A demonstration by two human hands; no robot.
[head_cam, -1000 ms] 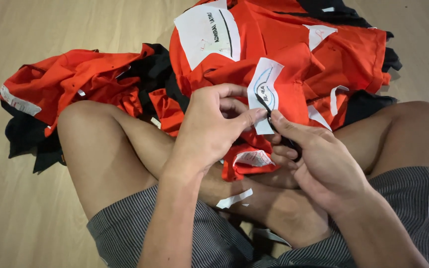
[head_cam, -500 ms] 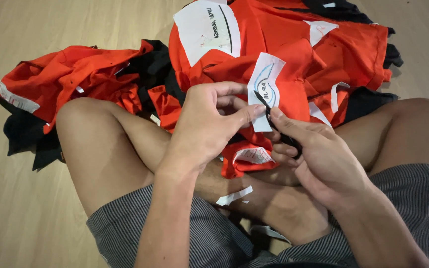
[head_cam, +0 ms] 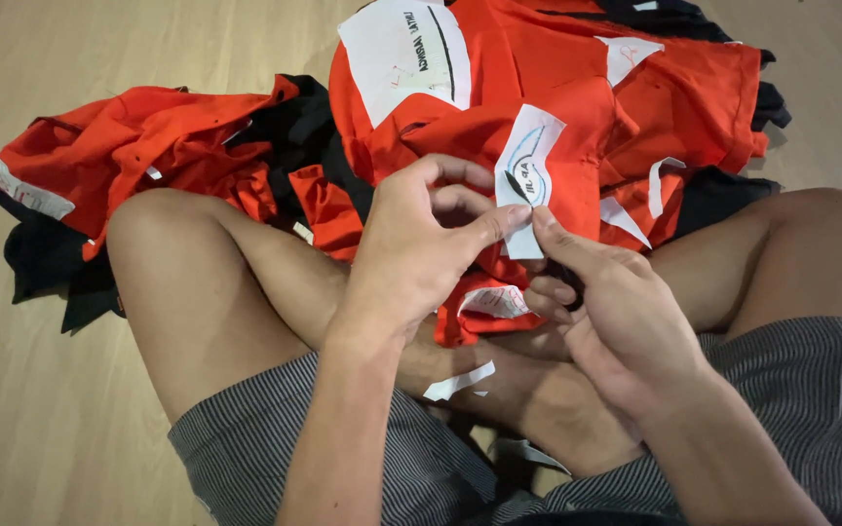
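Note:
I sit cross-legged on a wooden floor with an orange garment (head_cam: 577, 127) spread over my legs. A white paper patch (head_cam: 528, 166) with a printed emblem lies on the orange cloth. My left hand (head_cam: 421, 253) pinches the lower left edge of this patch between thumb and forefinger. My right hand (head_cam: 606, 312) meets it at the patch's bottom edge, its fingertips on the paper. A small dark object shows under the right hand's fingers; I cannot tell what it is.
A second orange and black garment (head_cam: 148, 146) is heaped on the floor to the left. A large white paper patch (head_cam: 406, 58) sits on the orange cloth further back. Torn white paper strips (head_cam: 460, 382) lie on my legs and grey striped shorts (head_cam: 255, 448).
Both hands stay at the emblem patch. The fingers have shifted slightly along its lower edge, and the patch stands a little more upright.

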